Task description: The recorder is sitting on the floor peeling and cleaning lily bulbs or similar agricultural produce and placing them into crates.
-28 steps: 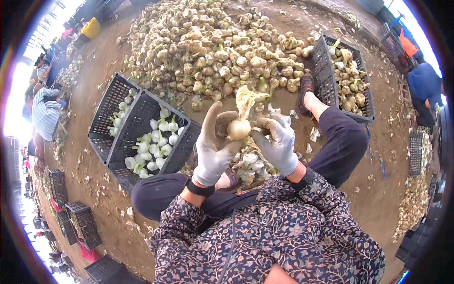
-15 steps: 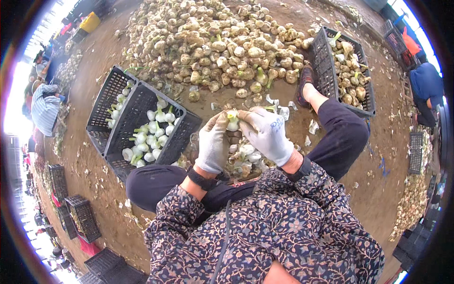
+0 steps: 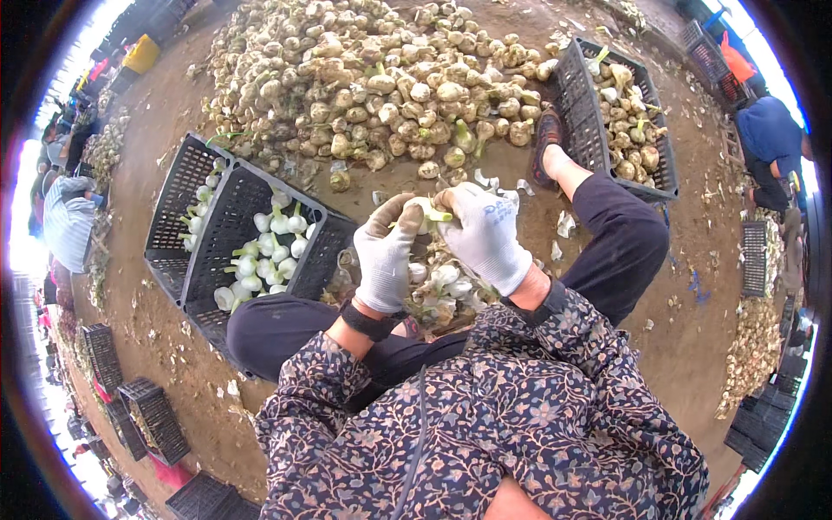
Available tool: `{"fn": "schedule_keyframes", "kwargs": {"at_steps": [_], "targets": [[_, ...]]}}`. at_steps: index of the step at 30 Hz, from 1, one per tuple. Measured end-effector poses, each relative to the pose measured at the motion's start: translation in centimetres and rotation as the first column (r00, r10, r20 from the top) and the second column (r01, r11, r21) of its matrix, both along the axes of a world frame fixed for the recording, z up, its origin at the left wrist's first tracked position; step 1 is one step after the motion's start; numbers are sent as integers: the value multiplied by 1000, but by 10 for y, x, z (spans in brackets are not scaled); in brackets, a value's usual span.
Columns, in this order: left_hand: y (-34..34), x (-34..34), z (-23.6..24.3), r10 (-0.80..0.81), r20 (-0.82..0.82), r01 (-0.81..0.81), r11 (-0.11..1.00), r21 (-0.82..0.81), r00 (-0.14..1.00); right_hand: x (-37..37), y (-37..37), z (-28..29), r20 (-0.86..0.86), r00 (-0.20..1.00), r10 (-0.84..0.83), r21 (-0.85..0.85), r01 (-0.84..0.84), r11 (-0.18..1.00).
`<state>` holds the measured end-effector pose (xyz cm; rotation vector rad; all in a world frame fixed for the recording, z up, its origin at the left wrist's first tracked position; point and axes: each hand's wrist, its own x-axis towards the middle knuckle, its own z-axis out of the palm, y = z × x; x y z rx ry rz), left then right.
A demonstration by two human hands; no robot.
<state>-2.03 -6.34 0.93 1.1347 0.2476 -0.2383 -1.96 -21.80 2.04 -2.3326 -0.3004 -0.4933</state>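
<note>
Tipped over since the earlier frames, the bulb [image 3: 424, 210] is held between both hands above the near husks [image 3: 448, 279], its stem [image 3: 441, 216] now turned right. Its body is gripped by the left hand [image 3: 386, 251]; the stem appears pinched by the right hand [image 3: 485, 238], though contact is partly hidden. Brown skin seen earliest is gone, so little seems left to strip.

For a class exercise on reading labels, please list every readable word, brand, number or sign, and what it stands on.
Nothing can be quoted reliably.
Blue printing on the white knitted glove of the right hand: too small and blurred.
White knitted glove of the left hand: no writing seen.
Black lattice-sided plastic crate near the dark-trousered left knee: none seen.
Distant background: too small to tell.
</note>
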Motion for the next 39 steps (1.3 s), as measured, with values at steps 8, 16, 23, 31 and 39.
{"fn": "schedule_keyframes", "kwargs": {"at_steps": [8,16,23,31,39], "targets": [[21,19,9,-406,-4,406,914,-20,914,22,-20,-10,-201,978,46,214,-2,977],[10,15,8,-485,19,485,872,-62,874,5,-36,-4,-376,894,244,676,84,732],[-1,13,6,-368,-28,363,925,-111,929,-12,-30,1,-52,971,234,504,-177,845],[6,12,-9,-449,-12,444,888,-118,894,-12,-24,-14,-180,983,21,403,54,914],[-8,17,-5,-461,153,472,881,-44,874,5,-22,-28,-500,865,50,712,378,592]]}}
